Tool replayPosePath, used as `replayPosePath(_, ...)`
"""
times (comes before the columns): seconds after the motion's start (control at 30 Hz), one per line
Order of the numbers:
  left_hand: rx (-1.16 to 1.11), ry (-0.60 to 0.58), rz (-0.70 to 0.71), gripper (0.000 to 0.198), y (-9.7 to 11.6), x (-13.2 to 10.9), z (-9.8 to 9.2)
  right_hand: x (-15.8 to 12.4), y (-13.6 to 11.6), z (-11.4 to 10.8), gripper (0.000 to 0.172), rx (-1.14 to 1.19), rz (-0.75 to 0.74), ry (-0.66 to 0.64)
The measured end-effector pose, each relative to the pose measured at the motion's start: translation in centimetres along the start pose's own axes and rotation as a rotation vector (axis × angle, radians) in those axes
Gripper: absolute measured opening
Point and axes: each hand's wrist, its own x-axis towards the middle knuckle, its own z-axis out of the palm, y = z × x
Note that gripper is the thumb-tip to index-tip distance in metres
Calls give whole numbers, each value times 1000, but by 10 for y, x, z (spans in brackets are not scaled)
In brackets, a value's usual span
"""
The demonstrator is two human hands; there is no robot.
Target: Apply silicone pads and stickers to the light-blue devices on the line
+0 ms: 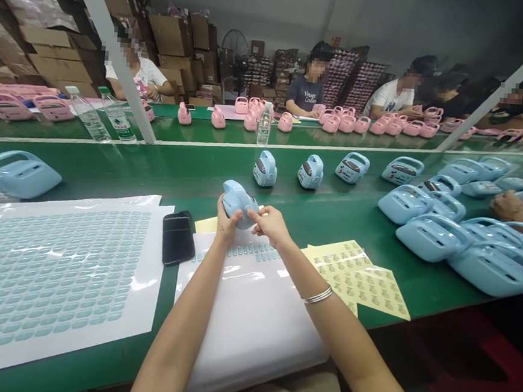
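Observation:
A light-blue plastic case with a carrying handle (237, 201) is held tilted above the front edge of the bench. My left hand (227, 223) wraps round its left side and underside. The fingers of my right hand (271, 224) are pinched together against the round spot on the case's right end; whether a small sticker lies under them I cannot make out. Below both hands is a white glossy sheet (253, 298) with a few rows of pale blue oval stickers near its top. To the right, yellow sticker sheets (355, 273) overlap one another.
A large sheet of blue oval stickers (56, 276) covers the left. Beside it lies a black phone (178, 238). Several blue cases (435, 234) crowd the right, near a co-worker's hand (516, 207). Water bottles (264, 124) stand at the divider; people across handle pink cases (331, 122).

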Motion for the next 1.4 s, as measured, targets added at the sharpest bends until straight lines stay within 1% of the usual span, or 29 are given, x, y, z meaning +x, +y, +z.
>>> replayPosePath(0.1, -45, -47, -26, 76, 0, 1, 3, 4, -4, -11, 51, -70, -87, -56)
replayPosePath(0.17, -74, -77, -53, 75, 1, 1, 5, 3, -5, -17, 47, -102, -161, -71)
replayPosePath(0.23, -93, -92, -75, 73, 1, 0, 7, 0, -4, -21, 42, -141, -247, -57)
replayPosePath(0.37, -116, -96, -143, 69, 0, 0, 9, -6, -3, -26, 22, -253, -415, 3)
replayPosePath(0.43, -127, -96, -195, 67, 2, 0, 9, -9, -6, -37, 16, -323, -473, 22)
replayPosePath(0.5, -148, -98, -260, 68, 6, 0, 8, -13, -9, -59, 13, -411, -504, 26)
replayPosePath(0.57, -183, -117, -320, 72, 11, 1, 7, -21, -12, -90, 13, -522, -501, 8)
replayPosePath(0.67, -245, -186, -382, 73, 19, 3, 6, -42, -12, -141, 12, -718, -434, -55)
replayPosePath(0.73, -285, -200, -414, 70, 22, 4, 6, -59, -8, -170, 13, -839, -380, -98)
replayPosePath(0.8, -319, -189, -424, 67, 25, 3, 10, -72, -1, -191, 17, -932, -343, -126)
replayPosePath(0.9, -337, -193, -424, 65, 29, 0, 18, -79, 11, -210, 24, -1023, -333, -121)
replayPosePath(1.0, -322, -200, -447, 65, 31, -3, 22, -71, 21, -219, 28, -1087, -350, -69)
replayPosePath(1.1, -296, -185, -453, 65, 30, -2, 21, -59, 25, -220, 25, -1144, -360, -29)
replayPosePath(1.27, -277, -99, -462, 67, 27, 1, 16, -49, 25, -212, 17, -1237, -317, 3)
replayPosePath(1.4, -362, -54, -477, 69, 27, 3, 15, -49, 15, -204, 14, -1292, -218, -8)
